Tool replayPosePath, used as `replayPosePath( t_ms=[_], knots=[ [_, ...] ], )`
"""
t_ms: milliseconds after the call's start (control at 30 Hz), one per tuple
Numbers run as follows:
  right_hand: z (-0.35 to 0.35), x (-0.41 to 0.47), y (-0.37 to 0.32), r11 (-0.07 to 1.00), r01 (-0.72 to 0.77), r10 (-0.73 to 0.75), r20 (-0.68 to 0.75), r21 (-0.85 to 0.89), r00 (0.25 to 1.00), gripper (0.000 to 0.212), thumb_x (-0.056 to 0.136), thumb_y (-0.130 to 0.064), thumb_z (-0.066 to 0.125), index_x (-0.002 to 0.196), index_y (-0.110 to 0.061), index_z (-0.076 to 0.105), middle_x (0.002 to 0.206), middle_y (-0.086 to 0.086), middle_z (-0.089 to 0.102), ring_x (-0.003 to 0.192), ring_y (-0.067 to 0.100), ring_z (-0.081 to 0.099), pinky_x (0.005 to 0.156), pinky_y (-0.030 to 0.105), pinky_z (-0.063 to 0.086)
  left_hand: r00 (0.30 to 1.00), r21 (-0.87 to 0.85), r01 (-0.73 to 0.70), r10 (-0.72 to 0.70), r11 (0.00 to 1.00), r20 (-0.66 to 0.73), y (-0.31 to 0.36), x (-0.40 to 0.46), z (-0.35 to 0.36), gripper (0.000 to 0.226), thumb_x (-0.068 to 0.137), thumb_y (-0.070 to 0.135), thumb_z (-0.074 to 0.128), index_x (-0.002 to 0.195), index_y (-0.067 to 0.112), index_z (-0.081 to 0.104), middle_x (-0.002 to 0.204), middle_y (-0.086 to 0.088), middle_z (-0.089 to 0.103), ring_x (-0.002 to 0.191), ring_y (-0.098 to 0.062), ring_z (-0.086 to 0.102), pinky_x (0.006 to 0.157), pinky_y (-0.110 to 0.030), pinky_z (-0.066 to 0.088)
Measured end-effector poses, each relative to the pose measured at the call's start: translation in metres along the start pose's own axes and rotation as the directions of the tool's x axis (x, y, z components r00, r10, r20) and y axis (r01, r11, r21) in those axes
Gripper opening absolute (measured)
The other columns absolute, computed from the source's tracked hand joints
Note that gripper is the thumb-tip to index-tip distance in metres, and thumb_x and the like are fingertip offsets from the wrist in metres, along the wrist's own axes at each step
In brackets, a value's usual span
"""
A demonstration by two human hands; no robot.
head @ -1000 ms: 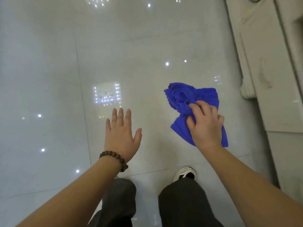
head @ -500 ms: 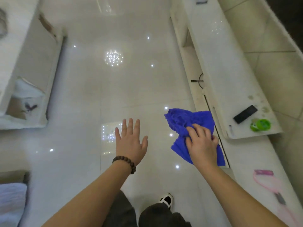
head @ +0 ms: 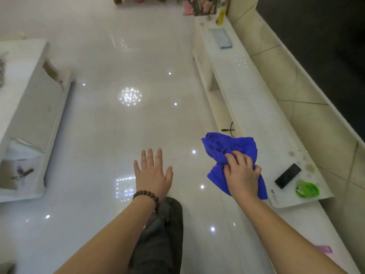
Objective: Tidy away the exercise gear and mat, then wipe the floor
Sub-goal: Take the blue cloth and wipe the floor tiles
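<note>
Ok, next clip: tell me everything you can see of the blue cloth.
The blue cloth is a vivid, solid royal blue with a ribbed, soft, towel-like surface. It is bunched and crumpled, not folded: one loose part fans up and away from the person, another hangs down past the wrist. The right hand grips it at the middle, fingers curled into the folds. In the picture it lies over the glossy white floor, beside the low white cabinet; whether it touches the floor cannot be told.
</note>
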State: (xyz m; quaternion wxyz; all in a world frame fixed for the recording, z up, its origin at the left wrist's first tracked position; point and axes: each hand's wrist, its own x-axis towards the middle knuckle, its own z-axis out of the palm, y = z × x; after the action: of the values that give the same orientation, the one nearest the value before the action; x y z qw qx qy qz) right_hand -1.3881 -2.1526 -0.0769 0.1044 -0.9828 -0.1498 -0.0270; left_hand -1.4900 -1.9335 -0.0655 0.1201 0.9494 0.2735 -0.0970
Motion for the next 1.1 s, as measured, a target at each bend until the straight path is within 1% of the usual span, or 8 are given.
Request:
replayPosePath(
  t_ms=[100,300,533,733,900,1000,1100],
  knots=[
    [0.007,0.063,-0.029,0.999,-0.042,0.042,-0.007,0.011,0.999,0.029,0.087,-0.022,0.063,0.116,-0.017,0.061,0.127,0.006,0.058,0.112,0.03,0.051,0.087,0.055,0.038,0.999,0.003,-0.05,0.05,0.999,-0.006,-0.006,0.071,-0.025,0.067,0.098,0.051,0.022,0.153,0.022,-0.001,0.161,-0.007,0.0,0.148,-0.025,-0.008,0.12,-0.048,0.0],
    [0.0,0.184,-0.077,0.981,-0.191,0.191,0.009,0.007,0.981,0.033,0.095,-0.027,0.052,0.127,-0.019,0.055,0.138,0.003,0.049,0.123,0.027,0.041,0.092,0.051,0.032,0.988,0.034,-0.15,0.149,0.988,0.029,-0.02,0.194,-0.075,0.068,0.097,0.052,0.022,0.153,0.021,-0.001,0.161,-0.007,0.002,0.148,-0.027,-0.007,0.119,-0.049,0.002],
    [0.002,0.281,-0.106,0.966,-0.257,0.257,0.03,-0.007,0.966,0.035,0.095,-0.029,0.051,0.129,-0.019,0.053,0.139,0.004,0.048,0.124,0.027,0.041,0.094,0.05,0.033,0.978,0.004,-0.196,0.195,0.981,0.071,-0.002,0.311,-0.114,0.067,0.098,0.051,0.02,0.153,0.021,-0.005,0.161,-0.007,-0.001,0.148,-0.026,-0.009,0.12,-0.048,0.001],
    [0.025,0.383,-0.103,0.953,-0.303,0.303,0.029,-0.005,0.953,0.037,0.095,-0.029,0.052,0.13,-0.02,0.052,0.139,0.004,0.048,0.125,0.027,0.042,0.096,0.05,0.034,0.962,-0.005,-0.265,0.265,0.964,0.059,0.041,0.421,-0.121,0.066,0.098,0.051,0.022,0.153,0.021,0.0,0.161,-0.007,0.003,0.148,-0.026,-0.006,0.119,-0.047,0.002],
    [0.047,0.496,-0.079,0.931,-0.364,0.364,0.003,0.015,0.931,0.033,0.092,-0.027,0.058,0.124,-0.019,0.058,0.133,0.005,0.054,0.118,0.029,0.048,0.088,0.052,0.039,0.945,0.035,-0.322,0.319,0.946,0.067,0.096,0.541,-0.133,0.067,0.098,0.051,0.021,0.153,0.02,-0.001,0.161,-0.009,0.002,0.148,-0.026,-0.006,0.12,-0.046,0.003],
    [0.046,0.568,-0.063,0.918,-0.396,0.395,0.062,0.001,0.916,0.035,0.095,-0.03,0.051,0.13,-0.022,0.053,0.139,0.002,0.048,0.123,0.027,0.043,0.094,0.052,0.036,0.926,0.08,-0.374,0.367,0.924,0.092,0.139,0.613,-0.152,0.067,0.098,0.05,0.021,0.153,0.02,-0.003,0.161,-0.008,0.0,0.148,-0.026,-0.008,0.12,-0.046,0.003],
    [0.039,0.629,-0.047,0.909,-0.416,0.415,0.058,0.002,0.908,0.036,0.096,-0.032,0.049,0.131,-0.024,0.051,0.141,0.001,0.046,0.126,0.025,0.041,0.096,0.05,0.035,0.902,0.097,-0.43,0.423,0.898,0.083,0.187,0.676,-0.173,0.067,0.099,0.05,0.021,0.153,0.02,-0.002,0.161,-0.008,0.0,0.148,-0.025,-0.007,0.12,-0.045,0.003]
  ],
)
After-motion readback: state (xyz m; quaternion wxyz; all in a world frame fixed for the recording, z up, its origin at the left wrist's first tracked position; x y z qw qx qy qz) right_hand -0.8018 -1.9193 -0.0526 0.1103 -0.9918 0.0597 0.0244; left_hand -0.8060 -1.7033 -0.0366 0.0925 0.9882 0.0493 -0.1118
